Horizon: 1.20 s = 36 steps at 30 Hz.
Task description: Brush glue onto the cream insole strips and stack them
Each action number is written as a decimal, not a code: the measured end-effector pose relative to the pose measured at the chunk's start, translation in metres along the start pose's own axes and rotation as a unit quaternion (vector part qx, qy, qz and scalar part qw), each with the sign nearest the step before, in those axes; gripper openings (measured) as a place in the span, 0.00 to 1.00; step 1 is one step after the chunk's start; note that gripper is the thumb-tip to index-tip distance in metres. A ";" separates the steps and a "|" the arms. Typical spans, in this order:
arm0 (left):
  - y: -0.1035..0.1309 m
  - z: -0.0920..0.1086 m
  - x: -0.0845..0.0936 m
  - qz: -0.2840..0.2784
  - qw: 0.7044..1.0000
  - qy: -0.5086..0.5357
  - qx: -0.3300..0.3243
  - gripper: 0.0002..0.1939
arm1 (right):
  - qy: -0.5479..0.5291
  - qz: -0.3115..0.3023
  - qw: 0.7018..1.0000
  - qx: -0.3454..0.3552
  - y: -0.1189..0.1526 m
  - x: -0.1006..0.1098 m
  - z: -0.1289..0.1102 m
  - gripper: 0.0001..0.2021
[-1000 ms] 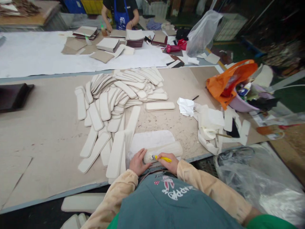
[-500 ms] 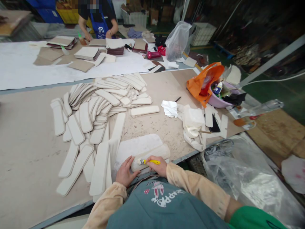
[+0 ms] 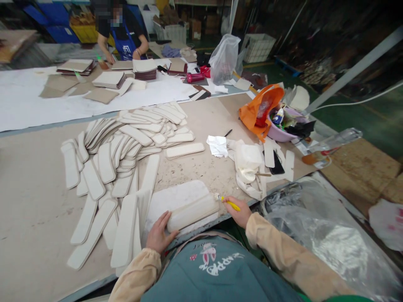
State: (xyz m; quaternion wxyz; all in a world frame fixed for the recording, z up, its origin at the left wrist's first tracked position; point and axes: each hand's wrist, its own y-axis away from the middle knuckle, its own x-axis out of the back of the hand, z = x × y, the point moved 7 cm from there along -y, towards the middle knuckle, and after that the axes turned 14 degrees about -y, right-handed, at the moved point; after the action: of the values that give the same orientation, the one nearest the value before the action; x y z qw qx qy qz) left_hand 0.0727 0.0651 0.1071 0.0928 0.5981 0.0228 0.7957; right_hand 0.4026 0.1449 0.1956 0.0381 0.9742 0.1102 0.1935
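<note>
My right hand [image 3: 238, 211] is closed around a small yellow-handled paintbrush [image 3: 231, 204]. The brush's bristles touch the right end of a long, pale strip with rounded corners [image 3: 192, 213]. That strip lies on a white sheet [image 3: 184, 193] at the table's front edge. At the strip's left end, my left hand [image 3: 160, 233] lies with fingers stretched out and thumb apart, its fingertips touching the strip. Left of it, many similar cream strips [image 3: 124, 230] lie fanned out and overlapping.
A white tub [image 3: 248, 157] with a stick stands at right, near a crumpled white paper [image 3: 218, 146]. Beyond are an orange bag [image 3: 260, 111] and a lilac basin [image 3: 280, 133]. A clear plastic bag [image 3: 315, 235] hangs beside the table. Across, a person [image 3: 122, 37] handles stacked panels.
My right hand has moved the paintbrush rightward along the strip, from near its left end to its right end. My left hand stays at the left end. The camera view has shifted slightly.
</note>
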 end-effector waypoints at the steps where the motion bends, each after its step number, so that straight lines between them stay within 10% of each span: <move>1: 0.000 -0.001 -0.001 -0.002 1.000 0.001 -0.002 0.35 | 0.037 -0.017 0.999 0.026 0.002 -0.006 -0.006 0.11; 9: 0.006 0.009 0.010 -0.042 0.998 0.008 0.047 0.39 | 0.016 -0.196 0.965 0.173 0.019 -0.080 -0.041 0.10; 14: 0.010 0.014 0.033 -0.038 0.997 0.009 0.074 0.58 | -0.036 -0.105 0.983 0.146 0.005 -0.047 -0.024 0.10; 21: 0.045 -0.059 0.110 0.126 0.936 -0.140 0.298 0.28 | -0.054 -0.020 0.990 0.128 0.003 -0.014 -0.020 0.11; 26: 0.052 -0.102 0.108 0.046 0.925 -0.140 0.350 0.21 | -0.025 -0.039 0.988 0.148 0.003 -0.029 -0.028 0.11; 36: 0.055 -0.094 0.114 0.112 0.908 -0.164 0.370 0.20 | 0.006 -0.048 0.980 0.195 0.008 -0.038 -0.042 0.10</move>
State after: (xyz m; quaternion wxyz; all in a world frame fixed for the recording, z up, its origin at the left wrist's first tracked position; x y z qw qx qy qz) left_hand -0.0545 0.0379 0.1961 -0.2225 0.7104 0.2328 0.6258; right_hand 0.3540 0.1299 0.2217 -0.1438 0.9555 0.1923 0.1716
